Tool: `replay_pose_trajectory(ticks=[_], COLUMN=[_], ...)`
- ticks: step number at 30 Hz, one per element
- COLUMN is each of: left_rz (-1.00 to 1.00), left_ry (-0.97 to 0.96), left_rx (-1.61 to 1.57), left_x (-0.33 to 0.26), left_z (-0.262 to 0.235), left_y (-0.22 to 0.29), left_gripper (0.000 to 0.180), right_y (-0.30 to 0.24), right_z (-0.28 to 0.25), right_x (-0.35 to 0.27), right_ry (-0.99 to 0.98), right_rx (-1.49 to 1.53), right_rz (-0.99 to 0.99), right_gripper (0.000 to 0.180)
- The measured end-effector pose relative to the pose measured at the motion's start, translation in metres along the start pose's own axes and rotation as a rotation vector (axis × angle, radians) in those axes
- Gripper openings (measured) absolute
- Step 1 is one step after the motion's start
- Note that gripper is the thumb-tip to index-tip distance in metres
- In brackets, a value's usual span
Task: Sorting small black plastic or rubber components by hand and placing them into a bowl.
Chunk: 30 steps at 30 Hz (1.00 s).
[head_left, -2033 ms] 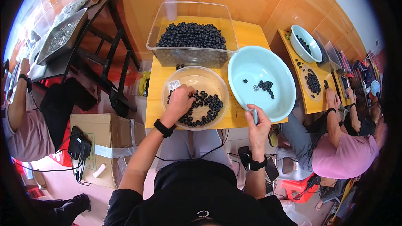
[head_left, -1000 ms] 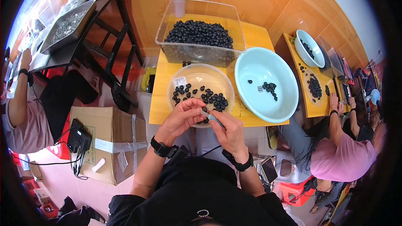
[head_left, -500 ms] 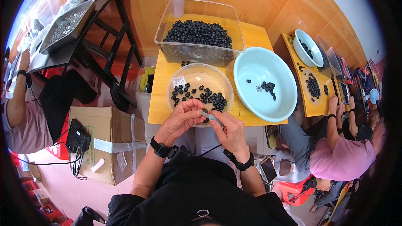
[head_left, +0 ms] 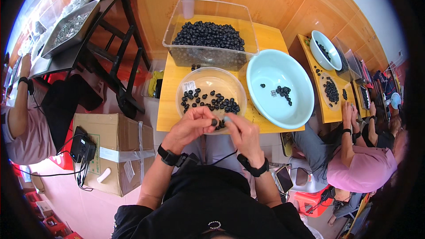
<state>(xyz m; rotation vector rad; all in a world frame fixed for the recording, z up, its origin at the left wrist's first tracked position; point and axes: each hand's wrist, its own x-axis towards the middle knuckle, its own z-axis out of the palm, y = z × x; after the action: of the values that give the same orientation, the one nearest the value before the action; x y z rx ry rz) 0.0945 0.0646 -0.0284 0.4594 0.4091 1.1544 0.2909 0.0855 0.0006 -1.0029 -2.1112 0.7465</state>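
Observation:
My left hand [head_left: 191, 126] pinches a small round black part [head_left: 214, 122] between thumb and fingertips, above the near rim of a shallow round clear tray [head_left: 208, 76]. Just to its right, my right hand [head_left: 245, 136] is closed on a small tool [head_left: 227, 119]; only a bit of its pale blue-grey surface shows between the fingers. The hands are slightly apart. Inside the tray, loose black parts [head_left: 218, 102] of the same kind lie scattered toward the near side, along with a white label.
Behind the tray stands a clear rectangular bin [head_left: 208, 57] heaped with black parts. A light blue basin [head_left: 259, 110] with several parts sits on the right of the yellow table [head_left: 170, 106]. A cardboard box [head_left: 128, 150] is at left; people sit on both sides.
My hands have drawn slightly apart. The grey blade of the tool, visible between them before, no longer shows, and the black part in my left fingertips is now exposed.

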Motion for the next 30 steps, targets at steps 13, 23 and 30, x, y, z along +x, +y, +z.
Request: replay_pose_trajectory(ticks=[13,23,30], left_rz=[-0.045,-0.199,-0.007], left_ry=[0.017,0.050,0.259], left_rx=[0.040,0.260,0.594], left_x=[-0.001,-0.004,0.003], left_z=[0.000,-0.004,-0.022], left_y=[-0.001,-0.012,-0.005], left_gripper=[0.012,0.014,0.009], right_y=[-0.014,-0.017,0.042], right_z=[-0.004,0.007,-0.064], right_x=[0.000,-0.014,-0.006], right_ry=[0.055,-0.051,0.485], right_rx=[0.310,0.366,-0.033], right_rz=[0.229,0.274,0.337], right_gripper=[0.024,0.023,0.024])
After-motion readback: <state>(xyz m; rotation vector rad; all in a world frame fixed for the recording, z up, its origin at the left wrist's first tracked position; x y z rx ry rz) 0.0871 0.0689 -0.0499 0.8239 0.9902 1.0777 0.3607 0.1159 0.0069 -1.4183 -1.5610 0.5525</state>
